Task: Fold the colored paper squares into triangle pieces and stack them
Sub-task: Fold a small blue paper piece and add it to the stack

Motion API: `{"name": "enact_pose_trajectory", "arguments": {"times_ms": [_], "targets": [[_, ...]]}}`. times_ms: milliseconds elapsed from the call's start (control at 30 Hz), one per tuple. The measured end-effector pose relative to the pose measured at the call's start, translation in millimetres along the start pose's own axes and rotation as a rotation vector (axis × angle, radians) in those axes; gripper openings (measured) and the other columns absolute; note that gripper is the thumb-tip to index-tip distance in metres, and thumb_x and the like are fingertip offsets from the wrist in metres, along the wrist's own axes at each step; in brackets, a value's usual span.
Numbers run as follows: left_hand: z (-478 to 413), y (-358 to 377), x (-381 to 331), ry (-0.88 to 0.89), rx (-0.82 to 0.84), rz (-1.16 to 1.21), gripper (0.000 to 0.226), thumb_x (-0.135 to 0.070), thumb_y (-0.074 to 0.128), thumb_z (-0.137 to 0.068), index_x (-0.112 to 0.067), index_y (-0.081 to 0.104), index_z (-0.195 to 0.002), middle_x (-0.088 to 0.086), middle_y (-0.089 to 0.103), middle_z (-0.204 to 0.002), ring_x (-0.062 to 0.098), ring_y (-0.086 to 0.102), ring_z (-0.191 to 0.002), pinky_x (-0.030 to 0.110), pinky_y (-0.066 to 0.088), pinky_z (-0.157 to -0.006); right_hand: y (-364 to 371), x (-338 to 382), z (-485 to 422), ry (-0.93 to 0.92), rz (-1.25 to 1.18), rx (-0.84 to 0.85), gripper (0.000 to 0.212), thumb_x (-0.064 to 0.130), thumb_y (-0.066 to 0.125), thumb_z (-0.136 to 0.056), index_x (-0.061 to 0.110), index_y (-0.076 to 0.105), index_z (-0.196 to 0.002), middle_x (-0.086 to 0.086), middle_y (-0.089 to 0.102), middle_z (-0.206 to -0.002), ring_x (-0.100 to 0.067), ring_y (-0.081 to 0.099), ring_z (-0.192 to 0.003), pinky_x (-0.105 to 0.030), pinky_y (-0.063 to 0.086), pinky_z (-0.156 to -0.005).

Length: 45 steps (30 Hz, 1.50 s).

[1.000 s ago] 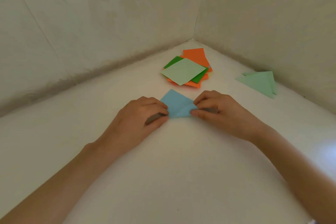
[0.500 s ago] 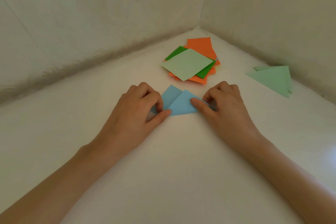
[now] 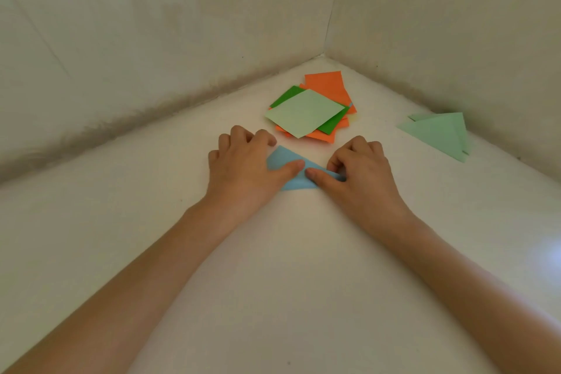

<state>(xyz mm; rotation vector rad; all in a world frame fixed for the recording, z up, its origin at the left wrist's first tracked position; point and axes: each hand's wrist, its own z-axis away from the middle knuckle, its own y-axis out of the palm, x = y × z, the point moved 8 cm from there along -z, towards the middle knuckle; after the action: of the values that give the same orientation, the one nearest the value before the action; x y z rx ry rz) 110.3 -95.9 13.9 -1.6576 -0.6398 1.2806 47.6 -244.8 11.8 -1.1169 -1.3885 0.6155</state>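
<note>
Blue paper, folded, lies flat on the table between both hands. The right hand pinches its right end. The left hand presses it with the thumb, fingers curled; whether they grip it I cannot tell. Squares are piled just beyond, with green triangles at the right.

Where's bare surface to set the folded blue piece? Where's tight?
Free: the white surface left of the left hand, up to the wall; the strip between the square pile and the green triangles; the whole near side. Crowded: the gap between the blue paper, the right hand and the pile.
</note>
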Motion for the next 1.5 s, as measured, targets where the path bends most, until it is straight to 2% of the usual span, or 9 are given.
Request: {"name": "enact_pose_trajectory", "arguments": {"times_ms": [167, 267, 400, 467, 567, 733, 867, 1300, 1500], "targets": [[-1, 9, -12, 0.038, 0.038, 0.063, 0.027, -0.044, 0.061, -0.086, -0.029, 0.05, -0.105, -0.007, 0.029, -0.105, 0.016, 0.033, -0.111, 0.024, 0.019, -0.082, 0, 2, 2, -0.047, 0.018, -0.032, 0.034, 0.05, 0.057, -0.084, 0.018, 0.051, -0.076, 0.003, 0.041, -0.087, -0.015, 0.033, -0.087, -0.03, 0.034, -0.077], [7, 7, -18, 0.153, -0.003, 0.264, 0.017, -0.027, 0.064, -0.088, -0.024, 0.047, -0.086, -0.008, 0.044, -0.091, 0.009, 0.043, -0.091, 0.021, 0.027, -0.071, -1, 2, 2, -0.036, -0.028, 0.0, 0.028, 0.044, 0.061, -0.085, 0.019, 0.05, -0.077, 0.004, 0.042, -0.088, -0.014, 0.034, -0.088, -0.026, 0.031, -0.075], [13, -4, -17, 0.096, 0.004, 0.753, 0.025, -0.014, 0.069, -0.085, -0.024, 0.048, -0.077, -0.01, 0.057, -0.064, -0.003, 0.052, -0.053, 0.01, 0.035, -0.049, -14, -6, 5, 0.069, -0.442, -0.073, 0.024, 0.029, 0.07, -0.081, 0.025, 0.046, -0.08, 0.002, 0.057, -0.093, -0.013, 0.05, -0.089, -0.013, 0.036, -0.069], [13, -4, -16, 0.008, 0.034, 0.98, 0.022, -0.013, 0.071, -0.083, -0.02, 0.051, -0.085, -0.005, 0.064, -0.07, 0.001, 0.059, -0.056, 0.016, 0.043, -0.048, -18, -12, 5, 0.161, -0.712, -0.085, 0.025, 0.025, 0.072, -0.081, 0.026, 0.049, -0.091, 0.002, 0.064, -0.093, -0.007, 0.056, -0.079, -0.011, 0.041, -0.064], [15, 1, -15, -0.09, 0.061, 1.166, 0.028, -0.012, 0.073, -0.08, -0.017, 0.053, -0.099, -0.003, 0.067, -0.074, 0.006, 0.064, -0.06, 0.018, 0.048, -0.049, -19, -7, 4, 0.184, -0.892, -0.001, 0.013, 0.022, 0.067, -0.085, 0.016, 0.062, -0.096, 0.002, 0.061, -0.067, -0.007, 0.052, -0.058, -0.015, 0.04, -0.051], [16, 10, -14, -0.152, 0.098, 1.232, 0.029, -0.015, 0.075, -0.077, -0.017, 0.061, -0.102, -0.006, 0.071, -0.078, 0.011, 0.068, -0.072, 0.029, 0.055, -0.065, -19, -4, 5, 0.149, -1.038, -0.002, 0.009, 0.013, 0.064, -0.086, 0.007, 0.066, -0.081, -0.01, 0.043, -0.058, -0.016, 0.035, -0.05, -0.026, 0.026, -0.046], [19, 9, -19, -0.109, 0.134, 1.254, 0.015, -0.017, 0.071, -0.08, -0.018, 0.069, -0.095, 0.001, 0.074, -0.091, 0.015, 0.069, -0.081, 0.03, 0.055, -0.073, -25, -2, 6, 0.118, -1.049, -0.036, 0.008, 0.011, 0.063, -0.086, 0.008, 0.066, -0.079, -0.008, 0.045, -0.052, -0.016, 0.036, -0.047, -0.026, 0.028, -0.044], [19, 6, -22, -0.066, 0.113, 1.251, 0.015, -0.019, 0.069, -0.082, -0.017, 0.071, -0.096, 0.002, 0.073, -0.092, 0.014, 0.068, -0.082, 0.027, 0.054, -0.072, -32, 1, 8, 0.059, -0.986, -0.108, 0.009, 0.011, 0.064, -0.086, 0.01, 0.066, -0.077, 0.0, 0.05, -0.051, -0.01, 0.041, -0.044, -0.02, 0.036, -0.046], [18, 6, -16, -0.094, 0.046, 1.251, 0.01, -0.021, 0.068, -0.083, -0.018, 0.071, -0.093, -0.004, 0.073, -0.085, 0.008, 0.066, -0.077, 0.021, 0.052, -0.065, -27, -3, 7, 0.088, -1.174, -0.072, 0.013, 0.017, 0.065, -0.077, 0.005, 0.067, -0.083, -0.002, 0.06, -0.062, -0.014, 0.052, -0.055, -0.023, 0.042, -0.051]]}}
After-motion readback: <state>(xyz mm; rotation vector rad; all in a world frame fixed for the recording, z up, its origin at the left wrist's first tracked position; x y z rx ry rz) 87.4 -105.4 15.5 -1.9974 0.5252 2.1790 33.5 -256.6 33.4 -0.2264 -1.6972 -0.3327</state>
